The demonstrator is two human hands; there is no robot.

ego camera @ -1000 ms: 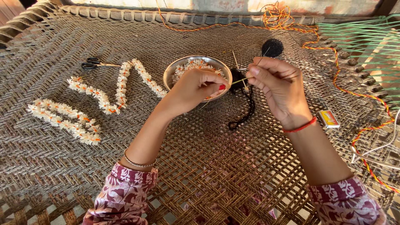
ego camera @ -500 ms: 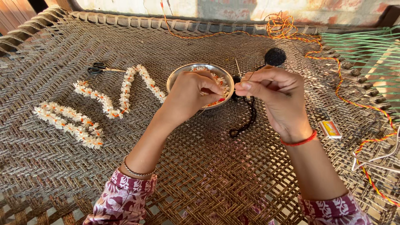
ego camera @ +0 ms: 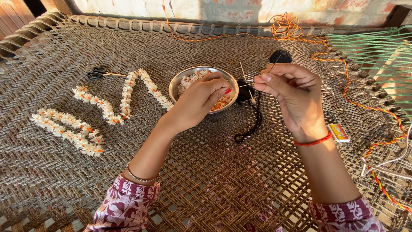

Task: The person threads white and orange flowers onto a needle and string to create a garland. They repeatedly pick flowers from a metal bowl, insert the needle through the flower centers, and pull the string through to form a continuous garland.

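Note:
My left hand (ego camera: 201,101) hovers over a steel bowl (ego camera: 177,82) of white and orange flowers (ego camera: 192,78), its fingertips pinched at the tip of a thin needle (ego camera: 246,84). What they pinch is too small to tell. My right hand (ego camera: 294,92) grips the needle's other end between thumb and fingers. Black thread (ego camera: 251,122) trails down from the hands onto the woven cot, and a black thread ball (ego camera: 280,56) lies just beyond my right hand. A finished white and orange flower garland (ego camera: 101,109) zigzags across the cot to the left.
Black-handled scissors (ego camera: 98,74) lie beside the garland's far end. A small matchbox (ego camera: 339,132) rests by my right wrist. Orange and yellow cord (ego camera: 296,28) runs along the cot's far edge and down the right side (ego camera: 380,124). Green netting (ego camera: 371,45) covers the right corner.
My hands have drawn slightly apart, showing more needle between them, and my left fingers now pinch at its tip. The view shifted a little.

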